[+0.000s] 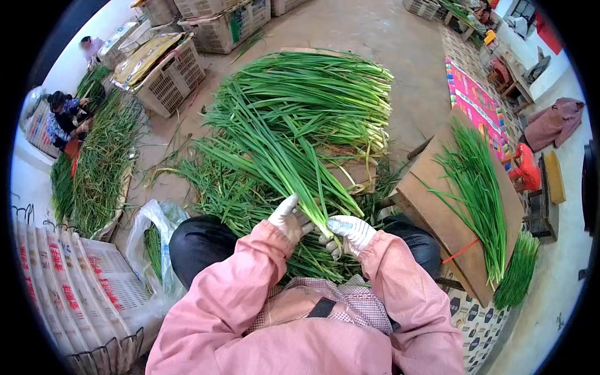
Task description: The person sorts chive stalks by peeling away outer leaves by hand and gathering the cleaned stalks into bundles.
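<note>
My left hand (290,219), in a pale work glove, is wrapped round a bunch of long green leafy stalks (275,156) near its pale root end. Close beside it, my right hand (351,233), in a striped white glove, has its fingers closed at the root ends of that bunch. The leaves point up and to the left, over a large heap of stalks (312,87) whose pale ends face right. Loose green trimmings (231,200) lie on the floor below the bunch and around my knees.
At right, a brown board (431,194) holds more stalks, with a tied bundle (519,269) beside it. White crates (81,275) and a plastic bag (150,231) are at left. A person (62,119) sits by another pile at far left. Stacked crates (169,75) stand behind.
</note>
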